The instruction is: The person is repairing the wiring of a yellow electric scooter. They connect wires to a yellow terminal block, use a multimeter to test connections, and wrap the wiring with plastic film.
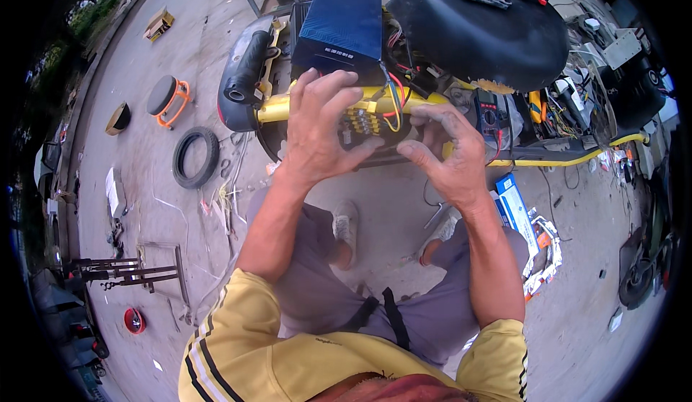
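Observation:
Both hands are raised at the yellow frame tube of a partly stripped scooter. My left hand has its fingers spread over the tube, thumb apart, and holds nothing I can see. My right hand curves with thumb and fingers apart, fingertips close to the tube. Between the hands is a row of small yellow, ridged parts, whose kind I cannot make out. Beside it, blue, red and yellow wires hang down over the tube. A large dark blue box stands just beyond my left hand.
A black seat lies behind the tube. A multimeter with a red lead sits right of my right hand, near loose wiring. A tyre and an orange-legged stool stand left. A blue-and-white package lies on the ground at right.

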Motion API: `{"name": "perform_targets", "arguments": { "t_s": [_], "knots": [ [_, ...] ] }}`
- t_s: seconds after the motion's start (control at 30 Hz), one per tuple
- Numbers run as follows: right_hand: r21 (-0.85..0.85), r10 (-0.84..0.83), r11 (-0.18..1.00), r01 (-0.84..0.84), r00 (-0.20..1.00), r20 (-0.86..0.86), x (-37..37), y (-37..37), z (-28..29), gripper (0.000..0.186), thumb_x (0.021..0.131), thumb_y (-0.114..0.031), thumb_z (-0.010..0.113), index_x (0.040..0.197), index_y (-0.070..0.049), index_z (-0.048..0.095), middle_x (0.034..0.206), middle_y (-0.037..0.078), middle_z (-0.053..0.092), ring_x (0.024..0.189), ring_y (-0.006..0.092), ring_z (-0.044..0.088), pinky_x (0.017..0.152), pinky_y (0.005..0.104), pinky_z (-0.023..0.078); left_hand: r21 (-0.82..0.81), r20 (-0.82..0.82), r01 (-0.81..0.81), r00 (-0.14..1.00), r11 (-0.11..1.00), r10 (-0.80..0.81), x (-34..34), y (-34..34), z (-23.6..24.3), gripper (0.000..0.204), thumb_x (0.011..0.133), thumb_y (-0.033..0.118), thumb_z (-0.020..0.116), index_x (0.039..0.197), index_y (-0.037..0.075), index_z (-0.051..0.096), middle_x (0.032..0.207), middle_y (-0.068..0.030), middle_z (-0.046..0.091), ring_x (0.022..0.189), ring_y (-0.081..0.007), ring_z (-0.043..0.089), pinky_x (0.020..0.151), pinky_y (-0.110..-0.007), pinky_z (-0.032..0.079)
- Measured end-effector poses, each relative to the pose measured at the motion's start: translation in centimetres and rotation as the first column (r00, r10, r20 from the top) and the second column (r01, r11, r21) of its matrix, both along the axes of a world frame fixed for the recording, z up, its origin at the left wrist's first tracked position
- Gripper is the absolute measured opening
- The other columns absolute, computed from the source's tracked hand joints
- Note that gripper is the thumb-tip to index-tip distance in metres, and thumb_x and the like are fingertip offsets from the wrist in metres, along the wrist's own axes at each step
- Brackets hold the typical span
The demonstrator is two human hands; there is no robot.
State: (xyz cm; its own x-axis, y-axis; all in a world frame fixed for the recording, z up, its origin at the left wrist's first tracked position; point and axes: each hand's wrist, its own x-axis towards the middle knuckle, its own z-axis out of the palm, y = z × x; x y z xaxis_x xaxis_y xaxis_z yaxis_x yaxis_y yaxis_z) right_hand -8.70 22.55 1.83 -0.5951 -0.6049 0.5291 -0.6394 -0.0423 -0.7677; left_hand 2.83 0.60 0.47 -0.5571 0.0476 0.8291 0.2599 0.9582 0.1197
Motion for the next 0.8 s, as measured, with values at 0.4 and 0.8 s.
{"name": "perform_targets", "arguments": {
  "t_s": [0.4, 0.8],
  "knots": [
    [-0.089, -0.099, 0.991, 0.1, 0.995, 0.008, 1.0, -2.1, -2.3, 0.022, 0.101, -0.018, 0.072, 0.11, 0.001, 0.073, 0.095, 0.019, 0.073, 0.081, 0.0378, 0.07, 0.073, 0.045, 0.054, -0.154, 0.039, -0.102, 0.993, 0.983, 0.109, 0.0, 0.3, -1.7, 0.091, 0.067, 0.01, 0.095, 0.147, 0.01, 0.05, 0.138, -0.0116, 0.064, 0.129, -0.031, 0.062, 0.121, -0.058, 0.039],
    [0.063, -0.343, 0.938, 0.342, 0.883, 0.321, -7.5, 4.7, 0.2, 0.028, 0.103, -0.023, 0.072, 0.11, 0.003, 0.078, 0.087, 0.008, 0.078, 0.075, 0.0131, 0.067, 0.074, 0.0307, 0.054, -0.12, 0.052, -0.114, 0.991, 0.986, 0.121, 0.8, 0.0, -0.9, 0.096, 0.069, 0.011, 0.095, 0.153, 0.005, 0.048, 0.133, -0.015, 0.068, 0.124, -0.0337, 0.066, 0.119, -0.06, 0.04]
  ]
}}
